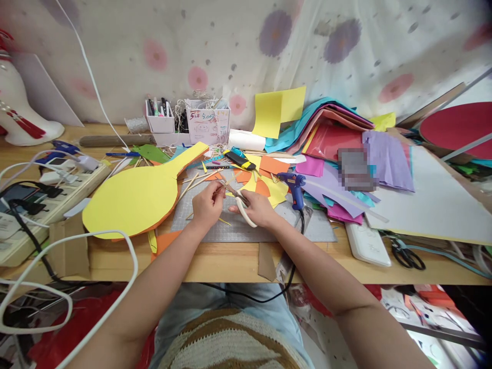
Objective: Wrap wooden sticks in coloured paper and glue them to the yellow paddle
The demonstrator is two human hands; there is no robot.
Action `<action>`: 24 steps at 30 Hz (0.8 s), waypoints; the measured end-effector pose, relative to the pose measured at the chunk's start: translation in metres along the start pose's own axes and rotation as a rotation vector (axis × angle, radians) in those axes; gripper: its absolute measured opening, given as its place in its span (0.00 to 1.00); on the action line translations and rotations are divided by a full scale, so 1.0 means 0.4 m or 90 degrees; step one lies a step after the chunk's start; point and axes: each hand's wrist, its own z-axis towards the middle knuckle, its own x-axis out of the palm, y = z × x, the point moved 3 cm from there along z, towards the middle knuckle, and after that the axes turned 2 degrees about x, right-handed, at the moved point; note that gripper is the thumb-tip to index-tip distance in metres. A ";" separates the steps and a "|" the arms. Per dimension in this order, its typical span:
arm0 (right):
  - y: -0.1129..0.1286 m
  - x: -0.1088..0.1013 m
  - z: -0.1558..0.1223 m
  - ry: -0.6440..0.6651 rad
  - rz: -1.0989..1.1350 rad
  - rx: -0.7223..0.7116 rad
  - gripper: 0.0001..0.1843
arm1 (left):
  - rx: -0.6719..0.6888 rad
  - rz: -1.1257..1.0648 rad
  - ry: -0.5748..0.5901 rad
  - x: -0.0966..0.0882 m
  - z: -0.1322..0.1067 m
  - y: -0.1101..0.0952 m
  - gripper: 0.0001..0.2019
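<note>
Both hands over the grey mat (246,230) at desk (230,261) centre, close together, nearly touching.

Left hand (207,205): fingers pressed together, pinching one end of a thin stick (229,190). Stick runs from the left fingertips toward the right hand, just above the mat.

Right hand (257,207): fingers curled around a white tape roll (246,212), which hangs off the hand's left edge, tilted on its side. Thumb and forefinger meet at the stick's other end; can't tell if they grip the stick or only tape.

Around them:
- Big yellow paddle cutout (142,192) left of the hands, overlapping an orange sheet, its handle pointing up-right toward the white boxes (192,123).
- Loose sticks and orange/yellow paper scraps (265,179) just behind the hands.
- Blue glue gun (294,187) right of the right hand, standing on the mat edge, black cord dropping off the desk front.
- Yellow-black cutter (240,160) behind the scraps.
- Stack of coloured paper (338,133) far right-back; white board (426,200) to its right.
- Black scissors (407,256) at right desk edge, beside a white remote-like block (367,243).
- Power strip (46,200) with plugs far left, white cables (77,246) looping off the front.
</note>
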 end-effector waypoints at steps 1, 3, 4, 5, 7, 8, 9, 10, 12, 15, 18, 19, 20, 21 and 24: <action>0.000 -0.001 0.000 0.005 0.008 0.002 0.22 | 0.002 -0.003 -0.002 0.000 0.000 0.000 0.06; 0.000 -0.003 0.000 0.022 0.022 0.004 0.21 | 0.012 -0.005 -0.007 -0.001 0.000 -0.002 0.06; 0.001 -0.004 0.000 0.031 0.027 0.005 0.21 | 0.019 -0.003 -0.010 -0.001 0.000 -0.002 0.06; 0.001 -0.004 0.001 0.037 0.028 0.006 0.21 | 0.025 0.003 -0.012 -0.001 0.000 -0.003 0.06; 0.003 -0.004 0.002 0.034 0.016 0.007 0.22 | 0.034 0.030 -0.018 -0.001 -0.002 -0.003 0.06; 0.005 -0.004 0.003 0.026 0.005 0.008 0.22 | 0.037 0.048 -0.020 0.001 -0.002 -0.003 0.06; 0.006 -0.004 0.003 0.016 -0.007 0.010 0.23 | 0.041 0.067 -0.022 0.002 -0.003 -0.003 0.06; 0.008 -0.004 0.003 0.008 -0.017 0.014 0.23 | 0.048 0.085 -0.023 0.004 -0.004 -0.004 0.06; 0.011 -0.003 0.002 0.002 -0.034 0.026 0.22 | 0.064 0.111 -0.023 0.008 -0.006 -0.006 0.06; 0.011 -0.004 -0.002 0.002 -0.071 0.056 0.18 | 0.077 0.120 -0.023 0.012 -0.011 -0.009 0.07; 0.011 -0.010 -0.005 -0.008 -0.103 0.069 0.14 | 0.072 0.110 -0.021 0.012 -0.015 -0.014 0.08; 0.011 -0.012 -0.005 -0.012 -0.107 0.068 0.14 | 0.069 0.107 -0.018 0.011 -0.015 -0.015 0.08; 0.011 -0.013 -0.006 -0.015 -0.109 0.066 0.14 | 0.064 0.105 -0.014 0.012 -0.016 -0.016 0.08; 0.012 -0.015 -0.006 -0.017 -0.112 0.064 0.14 | 0.059 0.102 -0.010 0.012 -0.016 -0.016 0.07; 0.011 -0.015 -0.005 -0.021 -0.122 0.061 0.14 | 0.031 0.074 -0.013 0.012 -0.014 -0.014 0.06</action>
